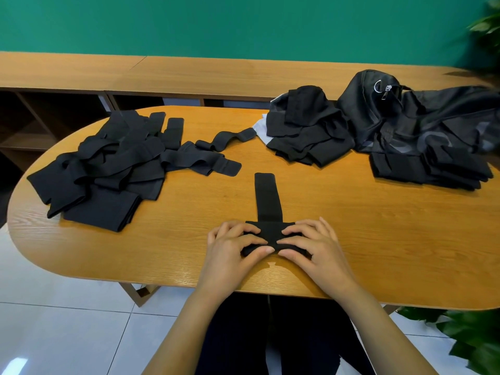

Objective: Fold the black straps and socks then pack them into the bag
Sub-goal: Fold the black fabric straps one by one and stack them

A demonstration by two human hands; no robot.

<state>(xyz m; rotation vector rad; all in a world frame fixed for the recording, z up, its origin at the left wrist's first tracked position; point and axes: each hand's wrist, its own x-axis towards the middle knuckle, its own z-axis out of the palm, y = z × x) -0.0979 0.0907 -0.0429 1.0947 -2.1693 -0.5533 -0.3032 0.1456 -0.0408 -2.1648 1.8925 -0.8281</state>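
Observation:
A black strap [266, 196] lies on the wooden table [351, 234], running away from me, its near end rolled into a thick fold. My left hand [232, 247] and my right hand [311, 247] both grip that rolled end, fingers and thumbs curled around it. A loose heap of black straps and socks [113, 163] covers the left of the table. A stack of folded black pieces [308, 131] sits at the back right. The black bag [422, 117] lies at the far right, with more folded black pieces [430, 166] in front of it.
A single strap [227, 139] curls between the heap and the folded stack. A long wooden shelf unit [189, 74] runs behind the table under a green wall. Green plants [470, 336] stand at the lower right and top right. White floor tiles lie below.

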